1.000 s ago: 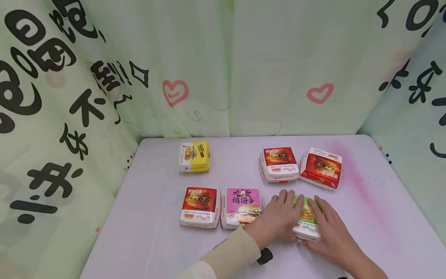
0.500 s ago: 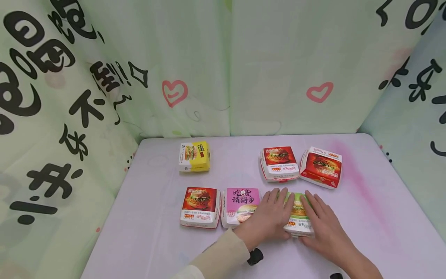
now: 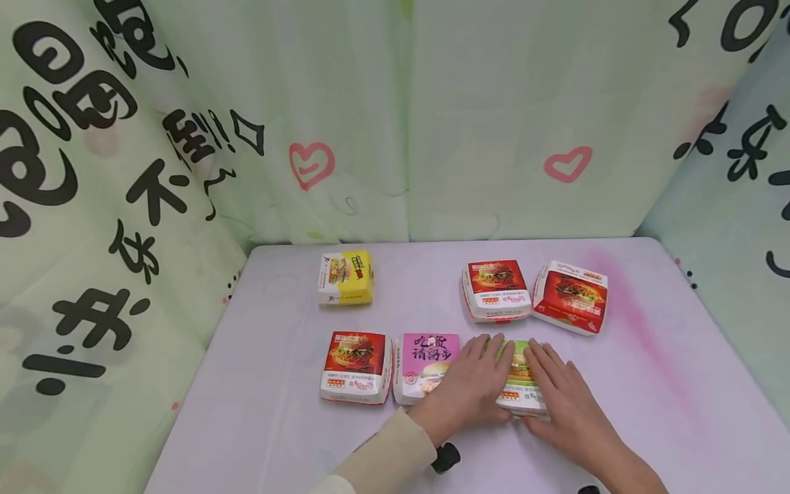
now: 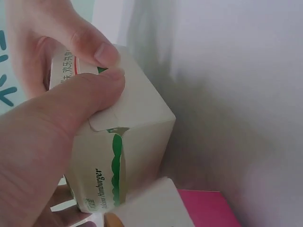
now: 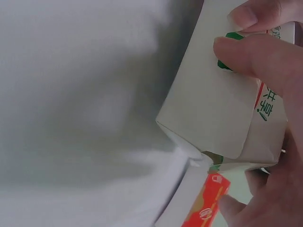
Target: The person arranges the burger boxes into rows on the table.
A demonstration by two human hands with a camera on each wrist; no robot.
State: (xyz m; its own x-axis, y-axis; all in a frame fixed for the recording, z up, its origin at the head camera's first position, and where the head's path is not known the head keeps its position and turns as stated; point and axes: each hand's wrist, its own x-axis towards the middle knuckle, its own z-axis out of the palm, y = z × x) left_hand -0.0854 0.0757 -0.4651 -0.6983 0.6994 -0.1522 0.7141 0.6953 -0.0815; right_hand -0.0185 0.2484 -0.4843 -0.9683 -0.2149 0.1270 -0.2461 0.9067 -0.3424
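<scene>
Left hand [image 4: 42,137] is gripping white hamburger box [image 4: 135,106] | right hand [image 4: 59,30] is gripping it too | pink-and-white box [image 4: 154,205] is sitting beside, possibly touching

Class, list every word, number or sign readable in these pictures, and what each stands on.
"吃货请留步": top of the pink box.
"Delicious Hamburger": side of the green-and-white box.
"共享": that box's front edge.
Heart signs: back curtain.
Too small or blurred: print on the yellow box and red-and-white boxes.
Black curtain lettering: too skewed or cropped to read surely.
</scene>
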